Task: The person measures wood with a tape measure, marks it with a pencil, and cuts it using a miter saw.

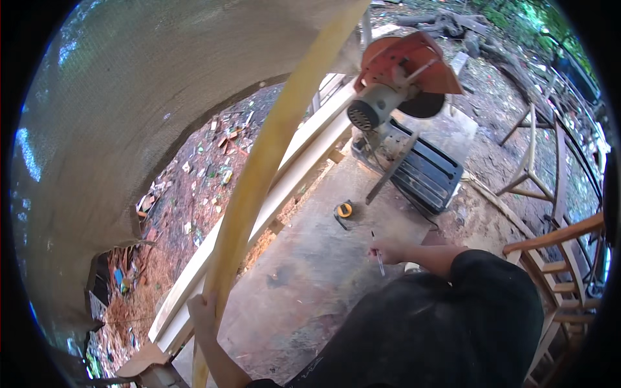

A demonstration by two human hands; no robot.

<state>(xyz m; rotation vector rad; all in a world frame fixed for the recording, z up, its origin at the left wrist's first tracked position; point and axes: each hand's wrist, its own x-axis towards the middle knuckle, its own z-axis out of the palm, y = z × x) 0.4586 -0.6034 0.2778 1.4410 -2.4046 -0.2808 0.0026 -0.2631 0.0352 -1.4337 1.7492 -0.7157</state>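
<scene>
My left hand [203, 313] is closed round a long yellowish wooden strip [259, 171], which rises diagonally across the view beside pale boards [177, 301] lying along the left edge of a worn plywood worktop [297, 271]. My right hand [385, 251] grips an upright pen [379, 262] above the worktop. A yellow and black tape measure [344, 210] lies just beyond it. Further back, a saw with an orange guard [404, 71] stands on a dark slotted base [427, 169], with a narrow bar [387, 178] angled beside it.
A tan mesh sheet [97, 129] hangs on the left over littered ground and shavings [126, 304]. Wooden chairs and frames [553, 238] stand close on the right. Logs and branches [446, 24] lie at the back, near green foliage.
</scene>
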